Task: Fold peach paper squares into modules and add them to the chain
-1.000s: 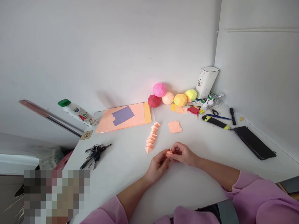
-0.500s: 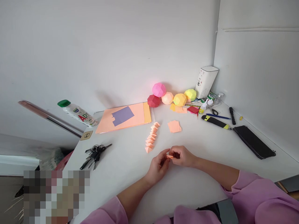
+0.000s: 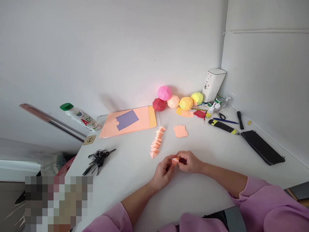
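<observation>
While the left hand (image 3: 163,174) and right hand (image 3: 191,162) pinch a folded paper (image 3: 175,160), a row of folded pieces (image 3: 156,142) lies toward its ten-thirty, and peach squares (image 3: 180,131) at twelve o'clock.

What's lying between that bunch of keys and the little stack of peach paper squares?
In the head view, a row of folded peach paper pieces lies between the keys and the paper squares.
</observation>
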Action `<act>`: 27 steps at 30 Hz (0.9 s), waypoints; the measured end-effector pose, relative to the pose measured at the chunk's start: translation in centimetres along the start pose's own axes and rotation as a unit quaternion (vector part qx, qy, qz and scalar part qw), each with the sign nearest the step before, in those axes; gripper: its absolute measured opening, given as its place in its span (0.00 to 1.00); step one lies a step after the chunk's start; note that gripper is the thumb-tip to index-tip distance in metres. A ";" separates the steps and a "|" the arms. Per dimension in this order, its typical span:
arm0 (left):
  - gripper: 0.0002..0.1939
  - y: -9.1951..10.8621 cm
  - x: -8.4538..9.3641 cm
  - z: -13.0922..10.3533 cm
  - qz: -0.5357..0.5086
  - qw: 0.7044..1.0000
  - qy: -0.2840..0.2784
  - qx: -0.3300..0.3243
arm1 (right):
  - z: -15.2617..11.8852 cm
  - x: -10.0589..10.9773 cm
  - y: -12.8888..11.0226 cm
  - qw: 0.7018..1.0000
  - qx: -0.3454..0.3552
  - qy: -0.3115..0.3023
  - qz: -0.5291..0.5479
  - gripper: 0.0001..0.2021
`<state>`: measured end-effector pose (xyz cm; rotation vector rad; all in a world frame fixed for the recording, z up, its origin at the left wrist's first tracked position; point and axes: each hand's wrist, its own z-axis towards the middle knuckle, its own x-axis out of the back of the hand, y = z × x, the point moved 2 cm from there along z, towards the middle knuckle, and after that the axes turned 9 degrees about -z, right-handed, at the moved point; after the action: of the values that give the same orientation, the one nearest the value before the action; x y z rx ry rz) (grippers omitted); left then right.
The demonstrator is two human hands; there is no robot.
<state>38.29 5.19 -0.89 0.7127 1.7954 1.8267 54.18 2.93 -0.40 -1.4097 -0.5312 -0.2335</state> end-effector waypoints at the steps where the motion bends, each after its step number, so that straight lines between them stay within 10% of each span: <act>1: 0.16 0.0 0.0 0.0 -0.004 1.000 0.000 0.003 | 0.0 0.0 0.0 1.000 0.002 -0.002 -0.003 0.04; 20: 0.25 0.0 0.0 0.1 0.004 1.000 -0.007 -0.030 | -0.4 0.3 0.1 0.989 -0.068 -0.034 0.125 0.09; 27: 0.11 0.5 0.1 0.5 -0.008 0.998 0.054 0.007 | -0.3 0.5 -0.3 0.994 -0.044 -0.027 0.092 0.15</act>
<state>38.51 5.60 -0.37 0.6134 1.8784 1.8768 54.53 2.64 0.13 -1.5446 -0.4372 -0.0717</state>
